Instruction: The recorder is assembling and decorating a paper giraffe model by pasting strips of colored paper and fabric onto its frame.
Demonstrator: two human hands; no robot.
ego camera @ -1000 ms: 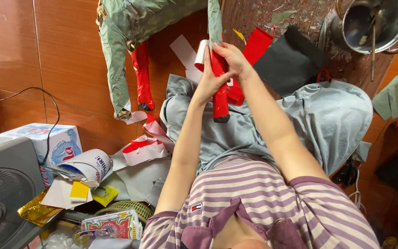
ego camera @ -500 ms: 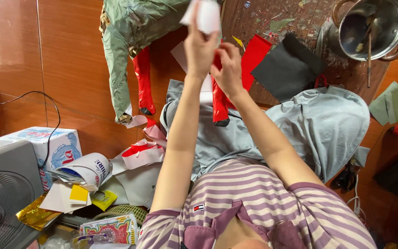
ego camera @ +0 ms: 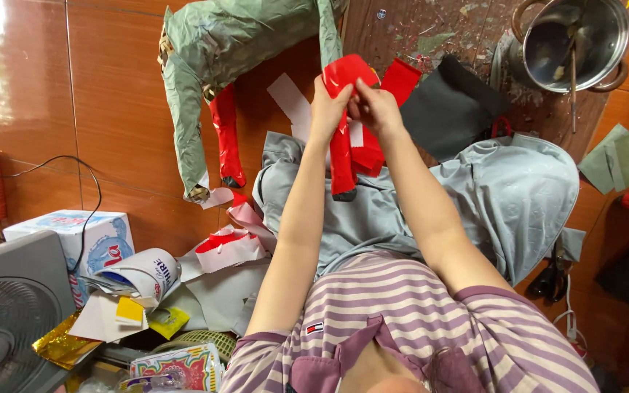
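Note:
A paper animal figure (ego camera: 212, 51) covered in green paper lies on the brown tiled floor. One of its legs (ego camera: 227, 138) is wrapped in shiny red paper, and so is the leg (ego camera: 341, 164) in front of me. My left hand (ego camera: 327, 109) pinches a sheet of red paper (ego camera: 343, 73) against the top of that leg. My right hand (ego camera: 373, 108) grips the same red sheet from the right side. Both hands touch each other above my grey-trousered knees (ego camera: 504, 196).
A steel pot (ego camera: 576, 40) with a stick in it stands at the top right beside a black sheet (ego camera: 449, 109). Red and white paper scraps (ego camera: 227, 247), a cardboard box (ego camera: 74, 233), a paper roll (ego camera: 143, 273) and a grey fan (ego camera: 1, 320) lie at the left.
My left hand was raised high with a white paper piece half a second ago. It has come down, and both hands now hold red paper on the leg.

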